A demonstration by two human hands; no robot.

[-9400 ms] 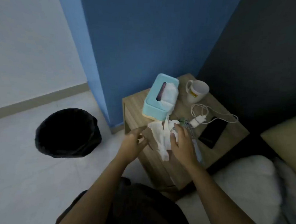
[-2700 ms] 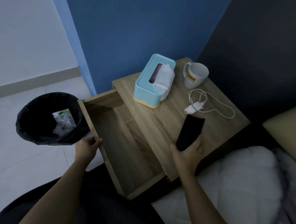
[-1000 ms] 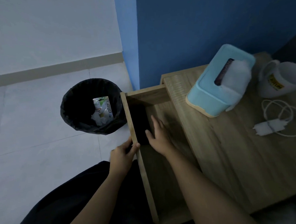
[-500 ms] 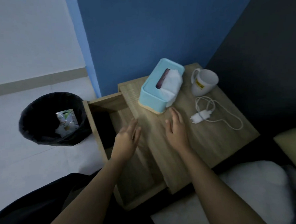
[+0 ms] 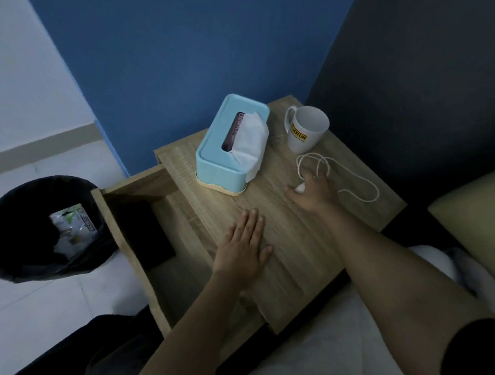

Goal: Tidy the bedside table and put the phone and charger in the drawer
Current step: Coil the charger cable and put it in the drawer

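Note:
The white charger plug lies on the wooden bedside table, its cable looped to the right. My right hand is on the plug, fingers curled over it and over the cable loop. My left hand rests flat and open on the tabletop near the open drawer. The black phone lies in the drawer's far left part, dark and hard to tell from shadow.
A light-blue tissue box and a white mug stand at the back of the table. A black bin with wrappers sits on the floor left of the drawer. White bedding and a pillow lie at the right.
My right hand has moved right from the table's middle onto the charger plug. My left hand has shifted from above the drawer onto the tabletop. The phone stays in the drawer.

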